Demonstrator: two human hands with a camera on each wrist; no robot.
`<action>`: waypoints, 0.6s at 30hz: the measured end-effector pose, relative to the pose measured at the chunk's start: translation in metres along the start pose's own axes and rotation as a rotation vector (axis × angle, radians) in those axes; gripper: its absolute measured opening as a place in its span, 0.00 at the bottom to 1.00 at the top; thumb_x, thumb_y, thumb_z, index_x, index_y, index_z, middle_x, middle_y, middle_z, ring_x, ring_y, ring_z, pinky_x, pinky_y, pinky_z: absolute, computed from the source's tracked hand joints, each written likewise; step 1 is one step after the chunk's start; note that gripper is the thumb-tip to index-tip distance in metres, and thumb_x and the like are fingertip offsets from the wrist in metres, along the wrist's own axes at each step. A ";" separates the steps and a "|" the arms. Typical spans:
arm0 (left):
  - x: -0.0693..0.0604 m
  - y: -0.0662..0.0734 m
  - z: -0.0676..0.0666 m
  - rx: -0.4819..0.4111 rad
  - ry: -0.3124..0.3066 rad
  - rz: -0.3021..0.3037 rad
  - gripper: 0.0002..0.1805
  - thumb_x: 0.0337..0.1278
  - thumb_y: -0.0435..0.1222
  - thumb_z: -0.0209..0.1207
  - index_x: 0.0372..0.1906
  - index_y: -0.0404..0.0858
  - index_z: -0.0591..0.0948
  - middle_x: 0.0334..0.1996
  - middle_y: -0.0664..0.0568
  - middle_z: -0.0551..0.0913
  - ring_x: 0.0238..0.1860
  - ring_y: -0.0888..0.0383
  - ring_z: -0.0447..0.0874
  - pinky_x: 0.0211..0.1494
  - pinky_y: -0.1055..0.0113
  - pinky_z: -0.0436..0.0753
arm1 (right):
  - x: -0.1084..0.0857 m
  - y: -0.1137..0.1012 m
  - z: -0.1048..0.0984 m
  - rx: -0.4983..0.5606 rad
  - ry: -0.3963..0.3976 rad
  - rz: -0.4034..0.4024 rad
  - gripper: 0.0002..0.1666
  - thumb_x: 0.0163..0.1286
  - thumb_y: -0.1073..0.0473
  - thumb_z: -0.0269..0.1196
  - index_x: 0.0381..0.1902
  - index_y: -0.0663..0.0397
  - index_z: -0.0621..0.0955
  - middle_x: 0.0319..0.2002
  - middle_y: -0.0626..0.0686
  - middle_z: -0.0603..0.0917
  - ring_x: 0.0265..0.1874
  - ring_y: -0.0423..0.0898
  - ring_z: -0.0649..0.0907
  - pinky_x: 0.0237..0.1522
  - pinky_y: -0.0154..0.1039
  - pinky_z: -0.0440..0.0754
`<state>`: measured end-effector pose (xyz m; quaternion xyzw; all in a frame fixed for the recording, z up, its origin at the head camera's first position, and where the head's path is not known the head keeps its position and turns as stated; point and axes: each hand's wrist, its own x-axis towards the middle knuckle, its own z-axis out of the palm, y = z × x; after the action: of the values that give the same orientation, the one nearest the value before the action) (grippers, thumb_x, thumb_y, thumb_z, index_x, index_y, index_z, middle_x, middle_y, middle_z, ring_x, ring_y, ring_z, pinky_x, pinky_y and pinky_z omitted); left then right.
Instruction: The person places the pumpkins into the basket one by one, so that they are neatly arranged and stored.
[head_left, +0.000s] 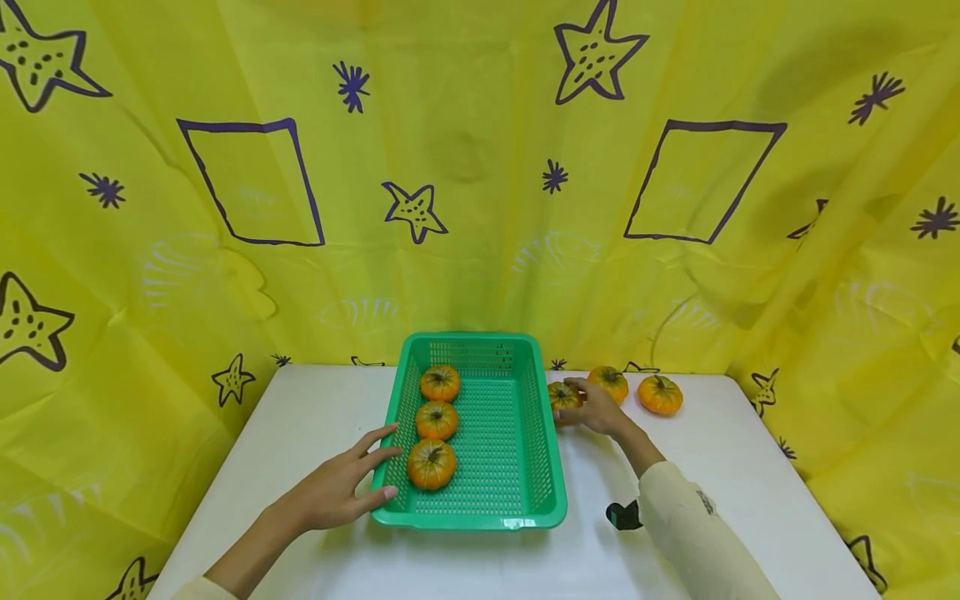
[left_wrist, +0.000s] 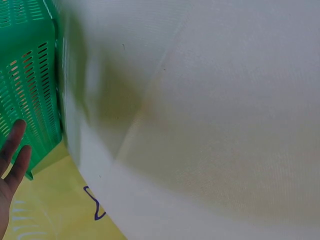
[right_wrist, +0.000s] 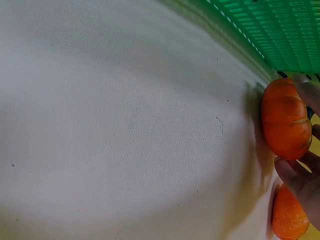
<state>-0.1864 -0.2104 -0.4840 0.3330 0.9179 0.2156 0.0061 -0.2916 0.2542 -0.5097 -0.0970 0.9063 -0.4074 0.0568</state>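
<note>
A green plastic basket (head_left: 489,450) stands on the white table, with a column of three small orange pumpkins (head_left: 432,464) along its left side. My left hand (head_left: 336,490) is at the basket's left wall, its fingers spread and fairly straight against the rim. Just outside the right wall, my right hand (head_left: 597,410) holds another small pumpkin (head_left: 561,394). In the right wrist view, thumb and fingers span this ribbed orange pumpkin (right_wrist: 285,120) from two sides, close to the table. Part of the right hand lies beyond that view's edge.
Two more pumpkins, one beside the right hand (head_left: 609,382) and one farther right (head_left: 660,395), sit near the table's back edge. A dark patch (head_left: 623,516) lies by the right sleeve. Yellow curtain (head_left: 480,275) with drawn stars encloses the table's back and sides.
</note>
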 end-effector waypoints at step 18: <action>0.000 0.002 -0.001 -0.001 0.002 -0.003 0.29 0.70 0.54 0.56 0.69 0.44 0.74 0.78 0.49 0.58 0.62 0.42 0.80 0.54 0.44 0.83 | 0.001 0.003 0.002 -0.010 0.003 -0.009 0.37 0.65 0.62 0.70 0.68 0.67 0.70 0.61 0.73 0.75 0.59 0.71 0.76 0.58 0.60 0.78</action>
<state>-0.1852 -0.2096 -0.4828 0.3315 0.9182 0.2166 0.0056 -0.2930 0.2540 -0.5135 -0.1011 0.9079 -0.4032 0.0531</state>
